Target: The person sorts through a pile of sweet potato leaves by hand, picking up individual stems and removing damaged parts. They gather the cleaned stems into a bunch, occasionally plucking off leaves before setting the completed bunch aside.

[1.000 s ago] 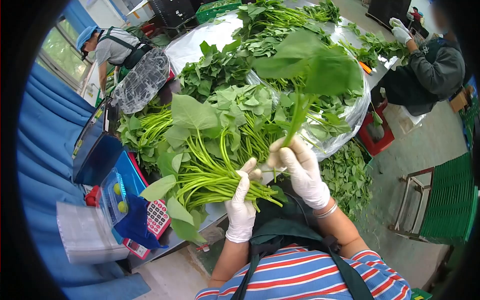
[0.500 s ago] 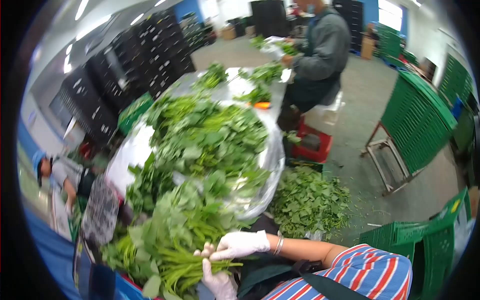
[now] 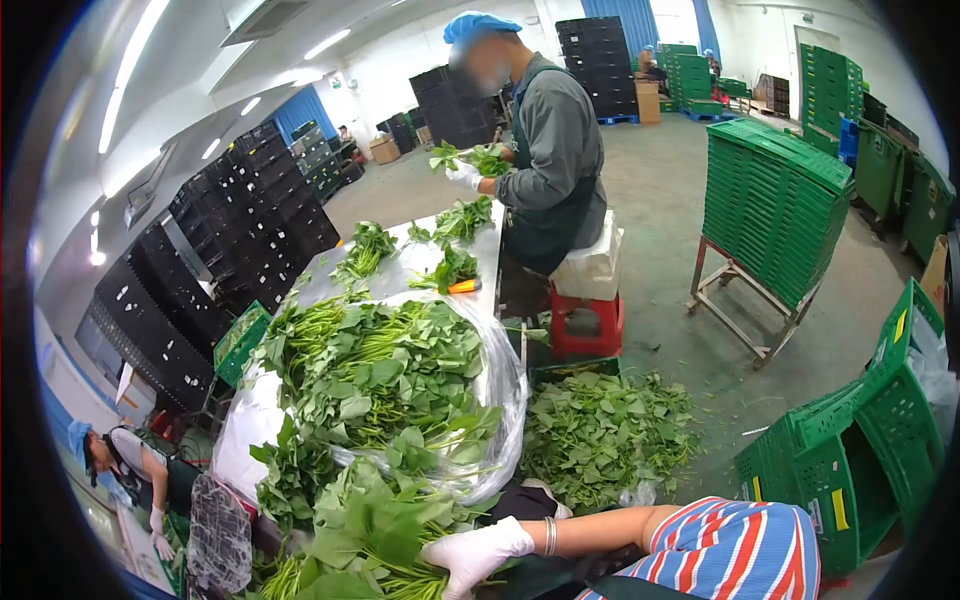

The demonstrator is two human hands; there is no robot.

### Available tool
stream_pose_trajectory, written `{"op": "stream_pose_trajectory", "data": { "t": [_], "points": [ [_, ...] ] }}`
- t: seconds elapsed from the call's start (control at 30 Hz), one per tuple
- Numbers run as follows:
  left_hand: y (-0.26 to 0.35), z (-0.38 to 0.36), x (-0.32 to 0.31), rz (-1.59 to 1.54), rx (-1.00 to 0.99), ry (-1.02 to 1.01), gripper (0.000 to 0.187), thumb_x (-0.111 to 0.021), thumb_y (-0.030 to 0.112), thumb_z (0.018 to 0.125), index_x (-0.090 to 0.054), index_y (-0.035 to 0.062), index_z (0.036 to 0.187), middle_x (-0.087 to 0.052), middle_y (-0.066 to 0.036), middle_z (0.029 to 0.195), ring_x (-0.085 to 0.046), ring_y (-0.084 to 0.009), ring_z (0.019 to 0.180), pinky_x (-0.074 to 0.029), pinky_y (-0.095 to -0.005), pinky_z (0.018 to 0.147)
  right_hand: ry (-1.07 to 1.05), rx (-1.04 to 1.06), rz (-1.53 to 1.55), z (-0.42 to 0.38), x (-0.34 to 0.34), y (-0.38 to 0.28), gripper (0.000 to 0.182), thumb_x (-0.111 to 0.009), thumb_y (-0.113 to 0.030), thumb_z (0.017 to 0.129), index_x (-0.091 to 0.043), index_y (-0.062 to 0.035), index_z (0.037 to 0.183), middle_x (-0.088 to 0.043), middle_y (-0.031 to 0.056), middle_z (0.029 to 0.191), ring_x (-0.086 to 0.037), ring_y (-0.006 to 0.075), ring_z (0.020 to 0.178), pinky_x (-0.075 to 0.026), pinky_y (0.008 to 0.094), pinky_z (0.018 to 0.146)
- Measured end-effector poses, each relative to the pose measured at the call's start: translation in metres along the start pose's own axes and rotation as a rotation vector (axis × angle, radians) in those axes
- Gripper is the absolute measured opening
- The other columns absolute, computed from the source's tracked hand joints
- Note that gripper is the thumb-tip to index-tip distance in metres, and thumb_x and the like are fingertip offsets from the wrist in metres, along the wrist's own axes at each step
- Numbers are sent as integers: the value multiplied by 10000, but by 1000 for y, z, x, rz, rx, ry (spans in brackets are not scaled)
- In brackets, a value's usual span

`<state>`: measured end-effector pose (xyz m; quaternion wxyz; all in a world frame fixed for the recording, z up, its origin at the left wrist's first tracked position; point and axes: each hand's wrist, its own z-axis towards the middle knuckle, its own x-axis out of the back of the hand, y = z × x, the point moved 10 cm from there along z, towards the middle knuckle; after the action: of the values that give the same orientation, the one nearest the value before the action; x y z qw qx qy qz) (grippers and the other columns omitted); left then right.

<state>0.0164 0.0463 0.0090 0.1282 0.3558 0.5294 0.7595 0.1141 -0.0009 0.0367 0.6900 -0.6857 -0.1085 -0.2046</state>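
Note:
My right hand, in a white glove with a bracelet at the wrist, is at the bottom centre. It grips a bunch of leafy green vegetables, its fingertips partly covered by leaves and stems. My left hand is out of view. Just beyond lies a large heap of the same greens on clear plastic sheeting spread over the metal table. Below the table's right side, more loose leaves are piled.
Across the table a co-worker holds greens beside a red stool. An orange-handled tool lies near the table's edge. Green crates stand at right, with stacked crates on a trolley behind. Another person works at left.
The view has tilted up, and my left hand has left the frame. My right hand sits lower, still at the greens. The co-worker across the table now holds greens higher.

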Motion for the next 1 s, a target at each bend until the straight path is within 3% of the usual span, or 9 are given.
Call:
{"op": "stream_pose_trajectory", "data": {
  "t": [0.1,0.17,0.2,0.47,0.67,0.7,0.73,0.93,1.0],
  "points": [
    [-5,3,-3,-132,41,-12,293,-466,13,785,-547,-24,1064,-581,-122,935,-548,-226,874,-445,-360,756,-33,25,-176,-3,-6,-10,462,-637,-425,758,-598,13,899,-631,152,845,-589,223,756,-456,353,636],
    [-13,5,-5,-231,77,-17,290,-481,21,786,-541,-20,1067,-577,-119,939,-542,-219,881,-439,-356,769,51,27,-141,0,-6,-13,632,-640,-457,721,-474,88,992,-557,246,924,-557,367,881,-455,399,742],
    [-18,5,-5,-282,92,-15,289,-489,26,787,-538,-18,1069,-575,-117,941,-540,-216,885,-436,-354,776,74,36,-86,2,-12,-6,593,-642,-462,713,-489,78,903,-544,257,875,-545,400,849,-455,411,723],
    [-45,7,-19,-547,174,-91,295,-548,61,795,-515,0,1082,-559,-104,955,-519,-190,914,-413,-338,829,-70,34,-266,15,-19,-13,692,-610,-563,712,-512,110,838,-540,275,810,-553,398,794,-455,418,706],
    [-43,6,-6,-546,148,-77,315,-592,87,801,-497,13,1091,-546,-94,965,-504,-171,936,-396,-325,870,-285,93,-270,22,-18,-27,739,-638,-537,697,-474,89,1055,-543,268,935,-536,358,897,-432,390,768],
    [-42,4,3,-644,266,-5,72,-556,99,817,-539,29,822,-546,-50,753,-522,-149,684,-438,-285,638,-171,186,-87,23,-8,-30,759,-653,-507,689,-460,58,1157,-539,249,1033,-524,346,971,-423,370,822],
    [0,21,24,-496,16,18,40,-531,60,785,-520,27,805,-533,-58,724,-510,-159,660,-433,-287,632,-26,239,-53,23,-1,-14,659,-700,-452,683,-521,-16,1143,-564,192,998,-555,301,889,-440,352,797],
    [-24,23,86,-1162,-9,121,187,-563,178,847,-402,84,857,-348,29,671,-346,-101,609,-315,-281,639,323,-76,-209,23,40,62,258,-633,-234,771,-626,-12,903,-628,87,795,-597,193,717,-464,287,672],
    [-34,20,92,-1207,13,143,187,-571,167,843,-400,92,848,-352,34,661,-352,-103,606,-309,-284,643,359,-233,-62,20,47,88,230,-606,-241,786,-611,-20,850,-616,135,737,-599,262,672,-473,325,638]
  ]
}}
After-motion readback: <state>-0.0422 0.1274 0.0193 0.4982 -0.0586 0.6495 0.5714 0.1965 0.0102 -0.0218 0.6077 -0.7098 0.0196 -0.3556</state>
